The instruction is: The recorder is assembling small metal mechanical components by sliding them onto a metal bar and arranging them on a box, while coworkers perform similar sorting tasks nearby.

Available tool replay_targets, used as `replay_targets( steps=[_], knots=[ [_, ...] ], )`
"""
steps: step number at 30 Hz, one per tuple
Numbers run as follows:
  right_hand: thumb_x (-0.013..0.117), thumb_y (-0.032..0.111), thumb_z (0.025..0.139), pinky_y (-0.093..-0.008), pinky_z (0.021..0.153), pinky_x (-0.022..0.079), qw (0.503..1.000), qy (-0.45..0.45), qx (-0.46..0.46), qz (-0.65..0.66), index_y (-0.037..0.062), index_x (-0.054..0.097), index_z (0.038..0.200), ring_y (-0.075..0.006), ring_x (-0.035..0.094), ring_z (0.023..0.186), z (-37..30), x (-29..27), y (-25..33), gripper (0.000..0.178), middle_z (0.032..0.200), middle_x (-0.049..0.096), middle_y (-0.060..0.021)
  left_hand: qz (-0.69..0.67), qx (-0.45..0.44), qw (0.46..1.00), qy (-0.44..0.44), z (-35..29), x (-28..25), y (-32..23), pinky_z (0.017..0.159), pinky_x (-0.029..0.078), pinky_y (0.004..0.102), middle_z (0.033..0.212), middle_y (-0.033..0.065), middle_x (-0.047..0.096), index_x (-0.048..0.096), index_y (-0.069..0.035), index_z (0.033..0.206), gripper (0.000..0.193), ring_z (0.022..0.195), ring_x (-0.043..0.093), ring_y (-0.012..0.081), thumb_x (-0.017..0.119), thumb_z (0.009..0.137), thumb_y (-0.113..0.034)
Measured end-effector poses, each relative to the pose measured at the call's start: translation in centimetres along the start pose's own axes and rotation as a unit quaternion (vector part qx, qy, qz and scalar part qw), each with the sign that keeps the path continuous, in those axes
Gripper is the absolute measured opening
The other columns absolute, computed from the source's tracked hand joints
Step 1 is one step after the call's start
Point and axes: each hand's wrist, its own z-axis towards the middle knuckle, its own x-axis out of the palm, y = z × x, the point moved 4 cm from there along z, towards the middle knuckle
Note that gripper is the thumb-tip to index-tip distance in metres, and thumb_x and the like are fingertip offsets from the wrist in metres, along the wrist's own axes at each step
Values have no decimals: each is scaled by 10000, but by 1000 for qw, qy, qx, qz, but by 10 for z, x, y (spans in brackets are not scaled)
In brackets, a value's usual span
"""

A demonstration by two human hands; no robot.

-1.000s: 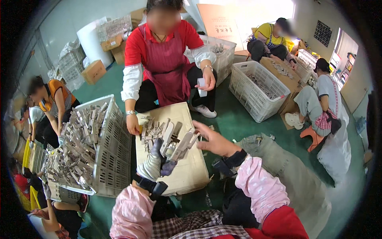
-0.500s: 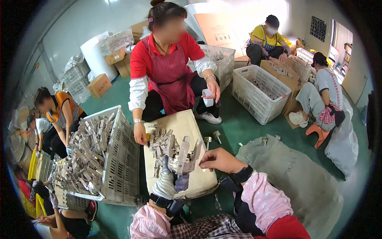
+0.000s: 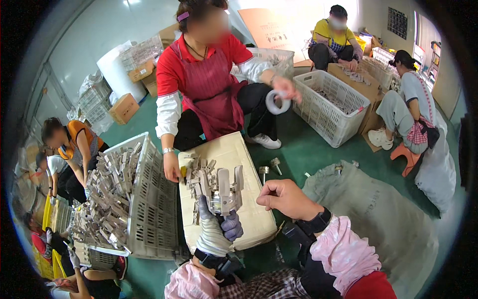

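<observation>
My left hand (image 3: 217, 224), in a grey knit glove, grips an upright bundle of grey metal parts (image 3: 222, 192) with flat arms over the cardboard-coloured work surface. To its right, my bare right hand (image 3: 286, 199) is closed in a pinch, apart from the bundle. Whether something small sits between those fingertips is hidden. More of the loose metal parts (image 3: 191, 172) lie on the work surface (image 3: 249, 199) beyond my left hand. Across from me, a person in a red apron has one hand (image 3: 172, 168) at those parts and a roll of tape (image 3: 278, 102) in the other.
A white crate (image 3: 149, 209) heaped with metal parts stands close on the left. Right of the work surface lies a grey-green sack (image 3: 368, 214), with metal knob-like pieces (image 3: 276, 166) on the floor beside it. Another crate (image 3: 331, 114) and several seated people are farther off.
The person opposite has swung the tape roll outward to the right. My left hand has turned the bundle more upright; my right hand stays pinched, slightly farther right.
</observation>
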Motion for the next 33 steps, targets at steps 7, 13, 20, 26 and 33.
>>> replay_targets(
  steps=[7,13,20,26,33],
  knots=[
    [639,135,847,-234,524,433,999,-20,-3,33,-6,603,799,-62,515,573,-10,3,29,154,684,586,-14,-23,55,992,-108,6,-4,-3,379,150,275,438,-78,203,446,-177,673,664,345,185,96,395,706,-838],
    [641,126,845,-236,516,426,999,-23,-26,3,-5,599,802,-62,508,568,-14,1,35,145,698,587,-15,15,101,977,-187,12,-14,-1,369,187,262,457,-67,236,498,-154,801,674,344,214,99,406,726,-817],
    [638,85,849,-216,523,418,999,-37,-33,-10,1,585,804,-57,510,587,-17,-10,38,109,725,575,-15,67,160,963,-206,11,-16,-4,356,221,252,506,-53,300,519,-157,902,682,370,260,85,408,733,-808],
    [652,104,827,-239,577,422,1000,-28,-1,4,-2,607,793,-65,522,643,-26,-1,47,120,718,594,-22,140,182,928,-295,15,-22,-4,381,230,225,579,-82,419,566,-167,995,714,418,319,71,358,759,-808],
    [666,105,802,-270,589,423,996,-47,-59,-39,-10,601,777,-118,540,653,-35,-5,57,135,724,583,-59,158,275,918,-241,46,-70,2,371,219,228,583,-81,443,591,-179,982,651,409,322,59,364,803,-761]
  ],
)
